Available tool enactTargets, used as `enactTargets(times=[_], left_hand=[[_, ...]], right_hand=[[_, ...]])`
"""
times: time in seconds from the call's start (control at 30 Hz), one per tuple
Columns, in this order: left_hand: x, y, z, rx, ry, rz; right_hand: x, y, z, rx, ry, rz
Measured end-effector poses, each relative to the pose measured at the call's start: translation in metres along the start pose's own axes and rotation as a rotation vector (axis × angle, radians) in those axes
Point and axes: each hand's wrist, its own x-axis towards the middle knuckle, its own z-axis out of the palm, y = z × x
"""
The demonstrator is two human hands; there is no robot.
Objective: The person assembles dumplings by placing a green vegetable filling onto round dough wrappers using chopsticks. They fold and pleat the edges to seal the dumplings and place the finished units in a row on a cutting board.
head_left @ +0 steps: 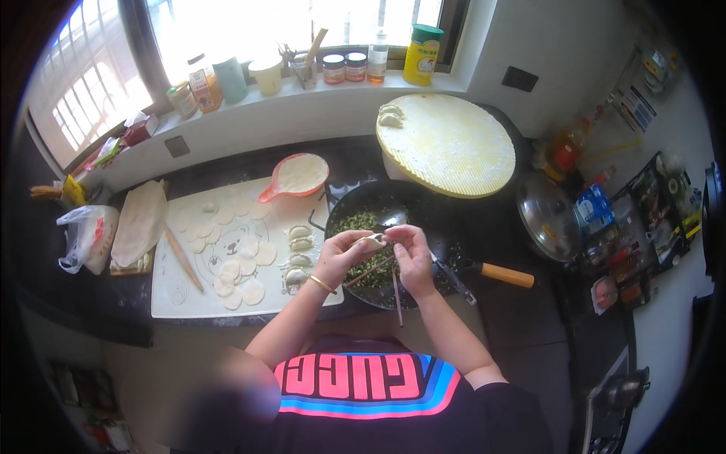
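Over the black wok, my left hand holds a half-moon dumpling between thumb and fingers. My right hand pinches the right end of the same dumpling. Below both hands, chopped green filling lies in the wok, with a metal spoon and chopsticks resting in it. Left of the wok, several folded dumplings stand in a column on the white mat. Round dough wrappers are spread across the mat, some overlapping.
A rolling pin lies at the mat's left, beside a dough sheet. Behind the mat sits a red colander holding pale dough or flour. A floured round tray carries a few dumplings. The wok's wooden handle points right.
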Motion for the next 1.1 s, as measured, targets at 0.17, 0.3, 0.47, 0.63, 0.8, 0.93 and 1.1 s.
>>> enactTargets(times=[0.17,0.3,0.47,0.63,0.8,0.93,1.1], left_hand=[[0.0,0.0,0.001,0.012,0.012,0.007],[-0.001,0.002,0.003,-0.006,-0.026,0.017],[-0.002,0.007,0.007,0.015,-0.048,0.01],[-0.002,0.007,0.009,0.026,-0.073,0.026],[-0.004,0.01,0.009,0.025,-0.072,0.024],[-0.005,0.016,0.015,0.03,-0.1,0.033],[-0.003,0.012,0.014,0.035,-0.119,0.049]], right_hand=[[0.004,0.006,-0.018,-0.09,0.004,0.117],[0.005,0.006,-0.017,-0.207,-0.05,0.109],[0.004,0.005,-0.013,-0.264,0.011,0.074],[0.003,-0.004,-0.009,-0.463,0.016,-0.076],[0.005,-0.011,-0.011,-0.335,0.026,-0.045],[0.008,-0.016,-0.013,-0.371,-0.027,-0.064],[0.008,-0.018,-0.011,-0.491,0.011,-0.173]])
